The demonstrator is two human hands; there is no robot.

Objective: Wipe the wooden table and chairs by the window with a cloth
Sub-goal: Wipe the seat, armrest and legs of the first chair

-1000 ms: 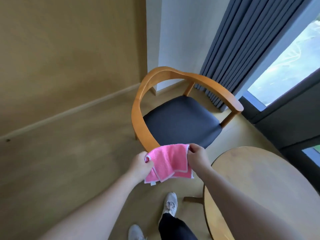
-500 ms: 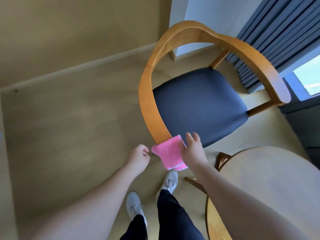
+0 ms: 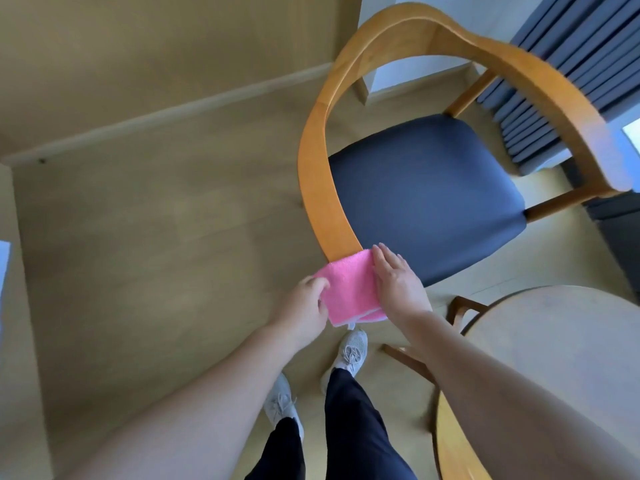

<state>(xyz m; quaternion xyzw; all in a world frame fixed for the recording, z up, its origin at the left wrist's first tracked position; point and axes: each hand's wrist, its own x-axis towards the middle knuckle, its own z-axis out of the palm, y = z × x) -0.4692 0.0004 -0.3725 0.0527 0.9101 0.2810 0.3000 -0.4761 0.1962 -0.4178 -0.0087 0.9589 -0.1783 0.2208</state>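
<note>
Draping over the near end of the chair's curved wooden armrest [image 3: 320, 188], the pink cloth [image 3: 348, 292] sits between both hands. The right hand [image 3: 398, 285] lies flat along the cloth's right edge, fingers straight and pressing it down. The left hand [image 3: 304, 306] grips the cloth's left edge, fingers curled around it. The chair's dark blue seat [image 3: 429, 199] lies just beyond. The round wooden surface [image 3: 561, 358] stands to the right, near the person's right forearm. Grey curtains [image 3: 568, 64] hang behind the chair.

The pink cloth [image 3: 349, 292] hides the chair's near armrest tip; the round table [image 3: 561, 358] runs off the right edge.
</note>
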